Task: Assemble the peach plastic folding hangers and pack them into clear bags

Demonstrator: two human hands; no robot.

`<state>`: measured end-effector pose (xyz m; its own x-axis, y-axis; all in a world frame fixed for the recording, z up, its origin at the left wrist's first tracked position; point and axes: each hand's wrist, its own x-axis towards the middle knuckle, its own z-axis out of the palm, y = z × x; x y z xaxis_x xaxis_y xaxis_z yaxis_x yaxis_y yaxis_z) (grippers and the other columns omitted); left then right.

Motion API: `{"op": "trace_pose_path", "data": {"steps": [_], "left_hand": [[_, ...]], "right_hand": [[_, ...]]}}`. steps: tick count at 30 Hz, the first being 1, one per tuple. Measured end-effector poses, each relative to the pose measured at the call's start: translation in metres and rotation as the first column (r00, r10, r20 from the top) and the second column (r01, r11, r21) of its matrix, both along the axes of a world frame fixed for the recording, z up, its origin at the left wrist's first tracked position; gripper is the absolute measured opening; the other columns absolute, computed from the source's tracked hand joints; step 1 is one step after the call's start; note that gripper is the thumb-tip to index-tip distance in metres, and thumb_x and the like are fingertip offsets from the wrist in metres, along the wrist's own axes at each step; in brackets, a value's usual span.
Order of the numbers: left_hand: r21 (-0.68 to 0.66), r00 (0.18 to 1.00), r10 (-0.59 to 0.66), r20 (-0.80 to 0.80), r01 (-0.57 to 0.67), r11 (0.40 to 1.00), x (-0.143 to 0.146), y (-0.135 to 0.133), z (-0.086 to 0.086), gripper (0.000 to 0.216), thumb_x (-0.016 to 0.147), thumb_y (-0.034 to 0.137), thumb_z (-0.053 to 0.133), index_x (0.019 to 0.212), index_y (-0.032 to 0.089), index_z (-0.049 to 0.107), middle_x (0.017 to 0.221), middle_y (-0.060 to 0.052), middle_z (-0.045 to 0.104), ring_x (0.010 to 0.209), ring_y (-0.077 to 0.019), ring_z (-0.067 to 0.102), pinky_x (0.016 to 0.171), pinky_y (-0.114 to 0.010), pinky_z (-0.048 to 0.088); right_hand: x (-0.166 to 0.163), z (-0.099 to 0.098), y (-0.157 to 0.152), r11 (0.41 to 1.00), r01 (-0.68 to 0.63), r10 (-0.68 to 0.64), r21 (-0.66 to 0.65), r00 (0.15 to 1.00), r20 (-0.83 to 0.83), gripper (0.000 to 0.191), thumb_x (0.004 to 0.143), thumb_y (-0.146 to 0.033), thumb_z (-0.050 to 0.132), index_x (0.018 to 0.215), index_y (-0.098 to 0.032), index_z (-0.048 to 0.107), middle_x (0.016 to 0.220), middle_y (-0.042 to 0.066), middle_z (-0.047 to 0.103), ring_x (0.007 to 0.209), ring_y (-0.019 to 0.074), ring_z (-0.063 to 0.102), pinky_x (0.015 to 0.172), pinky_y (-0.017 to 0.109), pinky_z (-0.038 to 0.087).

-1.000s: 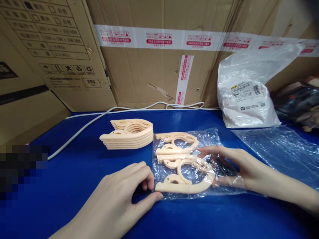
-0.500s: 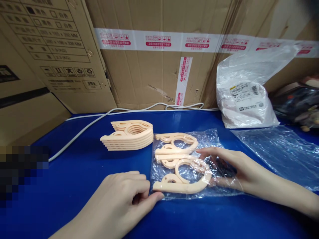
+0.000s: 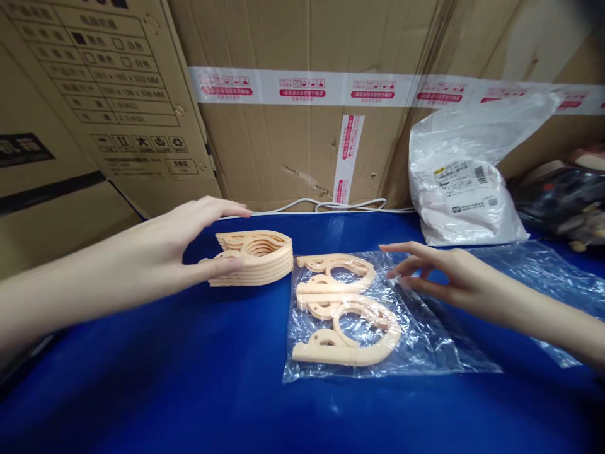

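Note:
A stack of beige folding hangers [image 3: 269, 268] stands on the blue table surface, left of centre. My left hand [image 3: 189, 236] reaches across its left end, thumb in front of the stack and fingers stretched out above its far side; whether the thumb touches is unclear. Right of the stack lies a clear plastic bag [image 3: 435, 353] with two beige folding hangers [image 3: 350, 356] inside, side by side. Over the bag's far right part hovers my right hand [image 3: 439, 271], fingers apart and holding nothing.
Behind stands a large cardboard box [image 3: 265, 151] with printed tape, and another carton [image 3: 142, 183] is at left. A white cable [image 3: 293, 203] runs along the back. At right are a white filled bag [image 3: 467, 202] and a clear plastic sheet or bag [image 3: 534, 271].
My left hand has left the bag's near left corner and moved up to the hanger stack. My right hand has let go of the bag and lifted; the bag's right part now lies flatter.

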<state>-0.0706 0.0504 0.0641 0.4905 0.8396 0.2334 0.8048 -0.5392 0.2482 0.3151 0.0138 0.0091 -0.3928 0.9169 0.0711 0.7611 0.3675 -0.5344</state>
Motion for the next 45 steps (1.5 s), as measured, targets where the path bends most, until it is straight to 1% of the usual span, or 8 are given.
{"op": "trace_pose_path", "data": {"steps": [4, 14, 18, 22, 25, 30, 37, 45], "left_hand": [[-0.142, 0.990, 0.056, -0.127, -0.074, 0.987, -0.004, 0.021, -0.001, 0.072, 0.084, 0.054, 0.060, 0.146, 0.025, 0.036, 0.145, -0.002, 0.050, 0.126, -0.0269, 0.051, 0.105, -0.044, 0.038], [0.004, 0.991, -0.023, -0.129, 0.024, 1.000, -0.013, 0.043, -0.023, 0.054, 0.082, 0.047, 0.064, 0.129, 0.021, 0.058, 0.125, 0.001, 0.067, 0.107, -0.0229, 0.065, 0.092, -0.037, 0.051], [0.053, 0.993, -0.051, -0.107, 0.057, 0.997, -0.010, 0.041, -0.019, 0.063, 0.075, 0.053, 0.068, 0.130, 0.023, 0.058, 0.124, -0.003, 0.066, 0.107, -0.0260, 0.064, 0.089, -0.033, 0.052], [0.118, 0.991, -0.131, 0.014, 0.129, 0.985, 0.017, 0.011, -0.009, 0.059, 0.079, 0.048, 0.067, 0.130, 0.022, 0.054, 0.123, -0.006, 0.060, 0.110, -0.0257, 0.060, 0.091, -0.033, 0.050], [0.197, 0.973, -0.227, 0.054, 0.212, 0.957, 0.046, -0.018, -0.008, 0.056, 0.081, 0.035, 0.066, 0.132, 0.022, 0.050, 0.127, -0.006, 0.053, 0.110, -0.0237, 0.058, 0.091, -0.033, 0.050], [0.241, 0.935, -0.336, 0.110, 0.303, 0.922, 0.080, -0.048, -0.028, 0.063, 0.080, 0.030, 0.068, 0.136, 0.022, 0.042, 0.134, -0.009, 0.047, 0.120, -0.0248, 0.051, 0.098, -0.035, 0.048], [0.209, 0.932, -0.333, 0.142, 0.301, 0.930, 0.081, -0.043, -0.054, 0.074, 0.082, 0.047, 0.068, 0.142, 0.026, 0.031, 0.145, -0.012, 0.039, 0.135, -0.0325, 0.037, 0.110, -0.050, 0.035], [0.251, 0.923, -0.380, 0.058, 0.355, 0.901, 0.078, -0.046, -0.061, 0.073, 0.087, 0.051, 0.061, 0.145, 0.023, 0.027, 0.145, -0.012, 0.040, 0.131, -0.0301, 0.040, 0.111, -0.046, 0.031]], "right_hand": [[-0.015, 0.001, 0.002, 0.999, -0.013, 0.010, -0.043, 0.997, -0.074, 0.050, 0.091, -0.047, 0.054, 0.134, -0.023, 0.050, 0.101, 0.008, 0.076, 0.084, 0.0227, 0.071, 0.073, 0.036, 0.054], [-0.021, 0.000, 0.003, 0.999, -0.047, 0.047, -0.002, 0.998, -0.035, 0.042, 0.094, -0.043, 0.051, 0.131, -0.022, 0.051, 0.096, 0.005, 0.076, 0.080, 0.0201, 0.070, 0.072, 0.035, 0.053], [-0.010, 0.005, 0.007, 0.981, 0.050, -0.079, 0.186, 0.985, 0.155, 0.042, 0.090, -0.034, 0.050, 0.131, -0.021, 0.054, 0.090, 0.006, 0.076, 0.075, 0.0238, 0.070, 0.065, 0.037, 0.049], [-0.019, 0.020, 0.000, 0.884, 0.117, -0.218, 0.453, 0.960, 0.178, 0.035, 0.091, -0.031, 0.044, 0.119, -0.021, 0.063, 0.095, 0.008, 0.074, 0.078, 0.0261, 0.069, 0.064, 0.038, 0.048], [-0.041, 0.027, -0.011, 0.951, 0.123, -0.081, 0.285, 0.985, -0.152, 0.036, 0.092, -0.041, 0.053, 0.121, -0.022, 0.059, 0.098, 0.008, 0.073, 0.082, 0.0232, 0.069, 0.064, 0.033, 0.053], [-0.066, 0.019, -0.021, 0.987, -0.037, -0.074, -0.156, 0.756, -0.651, 0.049, 0.089, -0.037, 0.063, 0.133, -0.027, 0.045, 0.087, 0.001, 0.073, 0.073, 0.0172, 0.070, 0.065, 0.029, 0.058], [-0.061, 0.005, -0.024, 0.944, -0.108, -0.175, -0.310, 0.634, -0.753, 0.064, 0.085, -0.033, 0.069, 0.141, -0.030, 0.038, 0.096, 0.003, 0.076, 0.089, 0.0206, 0.072, 0.078, 0.033, 0.059], [-0.061, 0.007, -0.027, 0.936, -0.127, -0.181, -0.329, 0.628, -0.757, 0.071, 0.083, -0.031, 0.071, 0.144, -0.029, 0.034, 0.103, 0.005, 0.076, 0.093, 0.0228, 0.073, 0.081, 0.035, 0.060]]}}
